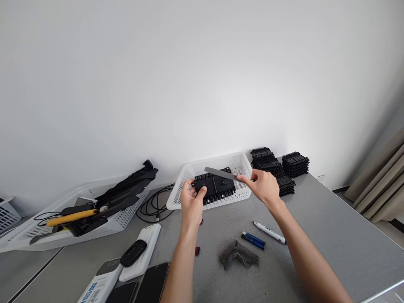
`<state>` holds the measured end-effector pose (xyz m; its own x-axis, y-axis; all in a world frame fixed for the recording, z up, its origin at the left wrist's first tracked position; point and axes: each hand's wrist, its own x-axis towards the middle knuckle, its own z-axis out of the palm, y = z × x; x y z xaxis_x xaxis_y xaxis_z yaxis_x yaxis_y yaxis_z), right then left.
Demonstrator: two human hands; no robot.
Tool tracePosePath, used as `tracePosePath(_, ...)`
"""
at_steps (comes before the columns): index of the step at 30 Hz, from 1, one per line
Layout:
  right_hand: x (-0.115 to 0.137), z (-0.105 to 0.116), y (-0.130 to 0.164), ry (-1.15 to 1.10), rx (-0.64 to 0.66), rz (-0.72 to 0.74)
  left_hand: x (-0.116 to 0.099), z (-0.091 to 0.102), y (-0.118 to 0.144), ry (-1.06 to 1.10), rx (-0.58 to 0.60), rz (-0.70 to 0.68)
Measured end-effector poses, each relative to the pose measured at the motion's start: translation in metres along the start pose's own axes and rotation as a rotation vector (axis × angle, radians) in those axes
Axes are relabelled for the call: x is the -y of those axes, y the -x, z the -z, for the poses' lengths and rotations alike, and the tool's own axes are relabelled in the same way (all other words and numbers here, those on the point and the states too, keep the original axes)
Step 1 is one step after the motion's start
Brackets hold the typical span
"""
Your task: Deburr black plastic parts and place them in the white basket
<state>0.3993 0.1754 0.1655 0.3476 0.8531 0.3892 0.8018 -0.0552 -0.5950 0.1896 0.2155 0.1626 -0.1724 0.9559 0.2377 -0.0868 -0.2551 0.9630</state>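
My left hand [193,201] grips the left end of a black plastic panel [211,190] with toothed edges, thumb on its face. Closed around the handle end of a flat grey file [219,172], my right hand [264,185] holds it across the panel's upper right part. A bit of yellow shows at the handle; the fingers cover the rest. Whether the file touches the panel I cannot tell. Behind and below the panel stands a white perforated basket [186,172].
Stacked black panels [268,166] stand right of the basket. On the grey table [331,227] lie a marker [269,232], a blue lighter [253,240], a dark rag [238,255], a coiled cable [151,206] and a white power bank [140,252]. Another basket [115,223] holds tools at left.
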Motion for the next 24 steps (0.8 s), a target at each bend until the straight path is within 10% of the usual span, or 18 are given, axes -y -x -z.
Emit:
tracePosePath(6,0.022,-0.010,0.011,0.022,0.036,0.052,-0.002,-0.006,0.007,0.033,0.059,-0.039)
tracePosePath(16,-0.014,0.005,-0.010,-0.003,0.011,-0.058,0.002,-0.001,-0.001,0.038,0.031,0.061)
tracePosePath(24,0.006,0.003,0.002,-0.369,0.097,-0.096,0.008,-0.008,0.005,-0.050,0.104,0.009)
